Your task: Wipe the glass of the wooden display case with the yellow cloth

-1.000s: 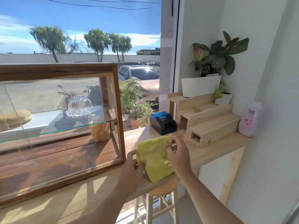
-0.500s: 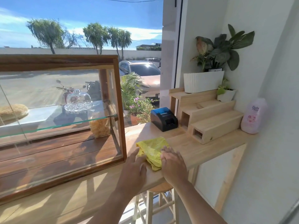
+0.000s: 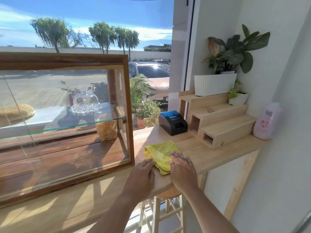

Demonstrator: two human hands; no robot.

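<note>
The yellow cloth (image 3: 160, 151) lies crumpled on the light wooden counter (image 3: 202, 153), just right of the wooden display case (image 3: 129, 115). The case has glass panes (image 3: 50, 106) and a glass shelf inside. My left hand (image 3: 143, 174) rests at the cloth's near left edge, its fingertips curled onto the fabric. My right hand (image 3: 182, 170) lies flat, palm down, on the cloth's near right edge. Both hands are close to the counter's front edge, apart from the case.
A black receipt printer (image 3: 173, 122) stands behind the cloth. A stepped wooden riser (image 3: 223, 125) carries a white planter (image 3: 214, 84) and a small pot (image 3: 238, 98). A pink bottle (image 3: 266, 121) stands by the wall. A wooden stool (image 3: 166, 211) is under the counter.
The cloth was held up between both hands; it has come down onto the counter, and both hands now rest low on its near edge.
</note>
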